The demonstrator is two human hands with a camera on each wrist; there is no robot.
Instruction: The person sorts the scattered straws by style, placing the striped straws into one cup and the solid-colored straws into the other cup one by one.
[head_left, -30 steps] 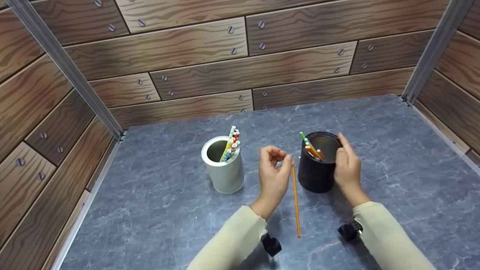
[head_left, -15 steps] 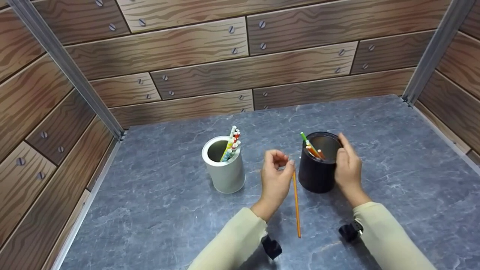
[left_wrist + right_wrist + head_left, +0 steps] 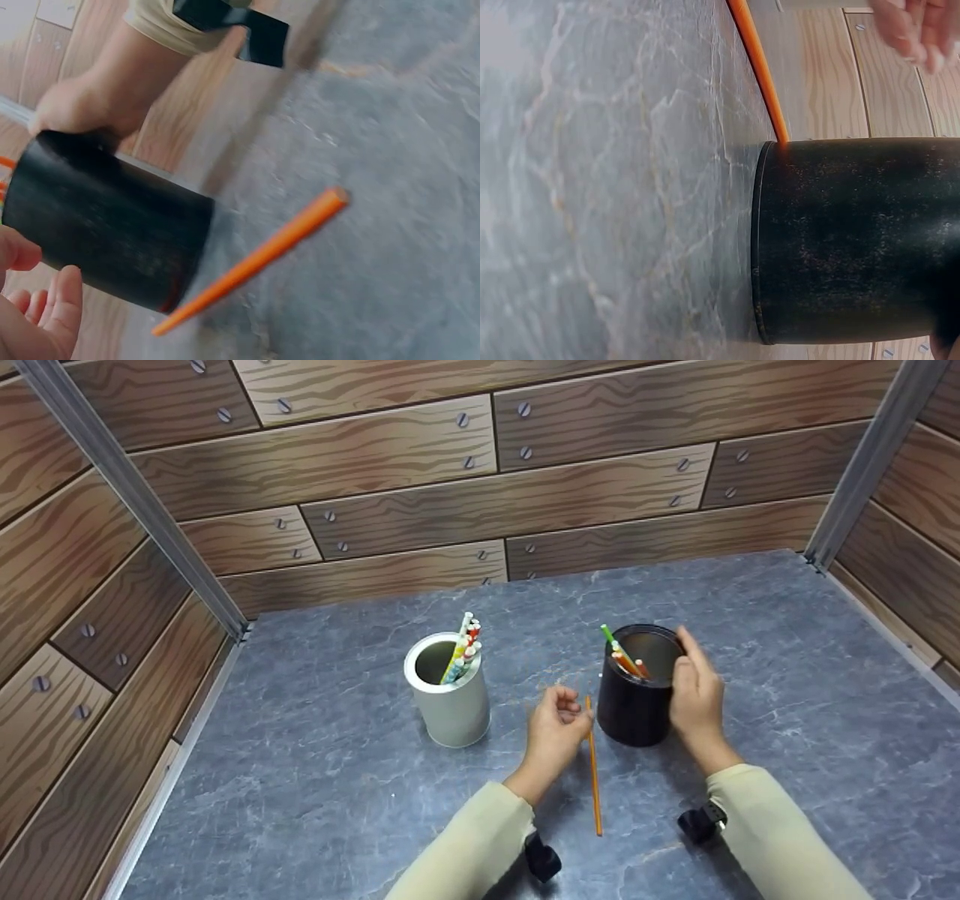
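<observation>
On the table lies a thin orange straw (image 3: 595,787), lengthwise in front of the black can (image 3: 632,716). Just left of its far end hovers my left hand (image 3: 553,739), thumb and fingertips apart; the left wrist view shows nothing between them. My right hand (image 3: 696,705) holds the black can from its right side, thumb and index finger up near the rim. Several orange and green straws (image 3: 622,656) lean inside that can, toward its left. In the right wrist view the can's dark wall (image 3: 855,240) fills the right half and hides most of the hand.
To the left stands a white can (image 3: 454,716) with several patterned straws (image 3: 463,652) leaning to its right side. Wood-print walls (image 3: 375,484) with metal corner posts (image 3: 142,502) enclose the grey marbled table (image 3: 300,765).
My left hand has come down toward me along the orange straw, uncovering its far end. The right hand and both cans have stayed where they were.
</observation>
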